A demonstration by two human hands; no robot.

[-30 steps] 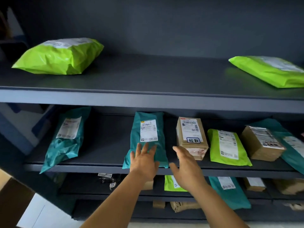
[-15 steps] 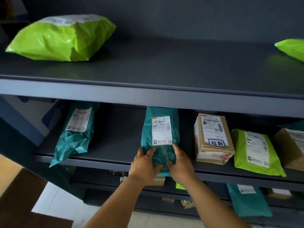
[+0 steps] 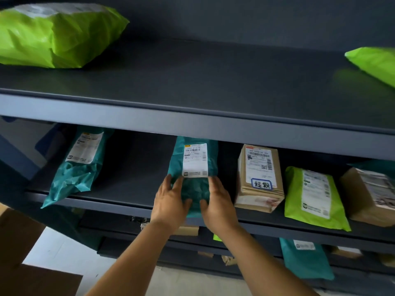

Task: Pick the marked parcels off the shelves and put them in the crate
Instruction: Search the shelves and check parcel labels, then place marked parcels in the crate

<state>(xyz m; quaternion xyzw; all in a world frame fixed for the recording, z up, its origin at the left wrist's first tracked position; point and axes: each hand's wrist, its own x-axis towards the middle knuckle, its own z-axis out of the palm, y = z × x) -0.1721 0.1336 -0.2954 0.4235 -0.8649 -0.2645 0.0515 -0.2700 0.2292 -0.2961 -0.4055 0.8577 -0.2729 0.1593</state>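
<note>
A teal parcel point(image 3: 193, 159) with a white label lies lengthwise on the middle shelf point(image 3: 119, 189). My left hand point(image 3: 170, 202) grips its near left side and my right hand point(image 3: 218, 205) grips its near right side, thumbs on top. Right of it lies a brown parcel point(image 3: 259, 178) whose label carries a blue-framed handwritten mark. The parcel's near end is hidden under my hands.
Another teal parcel point(image 3: 79, 165) lies left on the same shelf, a green one point(image 3: 314, 197) and a brown box point(image 3: 369, 193) to the right. Green bags point(image 3: 57, 33) sit on the top shelf. Lower shelves hold more parcels. A cardboard box point(image 3: 25, 263) stands at lower left.
Both hands went from hovering before the shelf to closing on the near end of the middle teal parcel. The view has moved closer and to the left.
</note>
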